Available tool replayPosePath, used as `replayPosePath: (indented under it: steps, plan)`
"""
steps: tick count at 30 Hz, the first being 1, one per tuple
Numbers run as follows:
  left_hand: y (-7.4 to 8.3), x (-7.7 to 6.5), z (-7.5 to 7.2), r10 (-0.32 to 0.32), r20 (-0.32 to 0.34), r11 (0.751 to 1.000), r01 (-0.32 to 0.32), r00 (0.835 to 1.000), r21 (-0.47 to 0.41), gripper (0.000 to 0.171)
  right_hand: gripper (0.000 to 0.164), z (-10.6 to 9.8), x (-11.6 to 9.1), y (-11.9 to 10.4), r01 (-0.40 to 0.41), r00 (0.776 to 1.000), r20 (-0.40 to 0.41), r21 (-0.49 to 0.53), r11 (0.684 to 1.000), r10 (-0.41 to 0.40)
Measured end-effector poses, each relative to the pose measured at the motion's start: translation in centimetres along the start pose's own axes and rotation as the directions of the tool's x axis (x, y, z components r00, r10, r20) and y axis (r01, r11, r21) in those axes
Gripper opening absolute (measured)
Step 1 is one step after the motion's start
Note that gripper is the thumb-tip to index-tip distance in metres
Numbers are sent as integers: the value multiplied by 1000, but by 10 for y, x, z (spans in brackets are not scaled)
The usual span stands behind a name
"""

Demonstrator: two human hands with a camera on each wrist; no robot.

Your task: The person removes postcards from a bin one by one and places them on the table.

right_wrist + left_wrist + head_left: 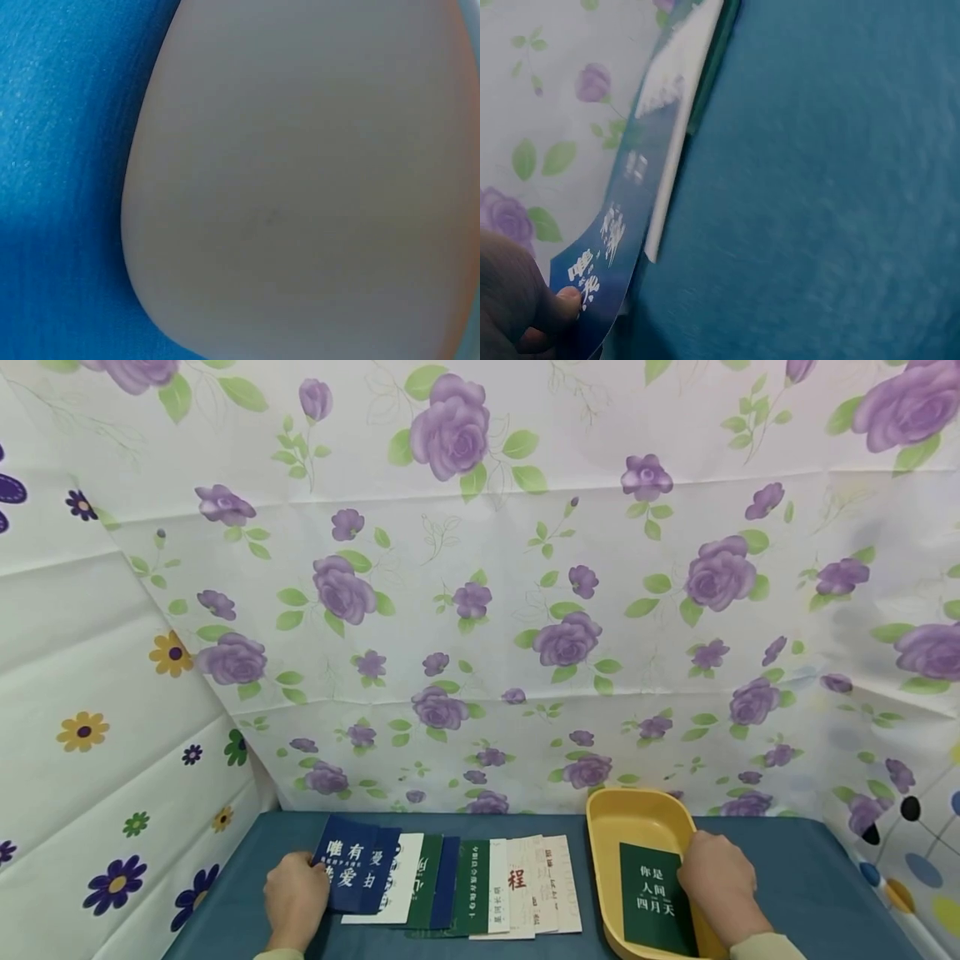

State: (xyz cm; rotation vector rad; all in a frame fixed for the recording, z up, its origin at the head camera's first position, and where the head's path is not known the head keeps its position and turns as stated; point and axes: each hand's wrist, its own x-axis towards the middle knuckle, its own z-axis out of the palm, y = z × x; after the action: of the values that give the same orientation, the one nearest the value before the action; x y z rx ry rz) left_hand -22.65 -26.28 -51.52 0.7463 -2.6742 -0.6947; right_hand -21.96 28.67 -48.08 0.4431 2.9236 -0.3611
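Observation:
A row of overlapping cards (480,885) lies on the blue tablecloth (810,885). My left hand (296,893) pinches the leftmost dark blue card (345,864) by its left edge and lifts it off the white card (401,881) below. In the left wrist view the thumb (562,300) presses on that blue card (607,247) above the white card (679,97). My right hand (720,881) lies over the right rim of a yellow tray (637,802). Its fingers curl onto the right edge of a dark green card (648,897) inside the tray. The fingertips are hidden.
Floral sheets (480,610) wall in the table at the back and on both sides. The right wrist view shows only the tray's pale outer wall (300,187) against the blue cloth (60,150). Bare cloth (817,187) lies beside the cards.

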Motion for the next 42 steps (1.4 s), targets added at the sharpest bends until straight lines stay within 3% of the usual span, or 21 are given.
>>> replayPosePath:
  steps: [9,18,25,29,31,34,38,42]
  plan:
    - [-4,6,4,4,-37,999,-2,999,49,12,29,-3,-1,-2,2,1000,-5,1,1000,-2]
    - [-3,9,1,-14,-20,997,15,1000,71,10,29,-3,-1,-4,2,1000,-15,-1,1000,-2]
    - [-4,10,0,-42,5,997,42,999,61,34,30,-4,0,-4,1,1000,-14,-3,1000,-1]
    - [-2,8,-1,-1,-31,1000,1,1000,23,21,29,-3,0,-2,2,1000,-5,-4,1000,-2]
    - [4,5,-2,36,-62,999,-37,997,-7,14,29,-2,0,-1,5,1000,3,-2,1000,-5]
    - [24,-1,-6,106,-121,992,-113,987,-50,25,27,1,-1,-1,7,1000,6,1,1000,-7]
    - [63,-12,-13,198,-203,968,-223,959,-111,39,27,1,-2,-1,9,1000,-1,-2,1000,-9]
    - [104,-28,-18,276,-224,929,-319,935,-186,48,27,-2,-2,-1,17,1000,-20,-3,1000,-17]
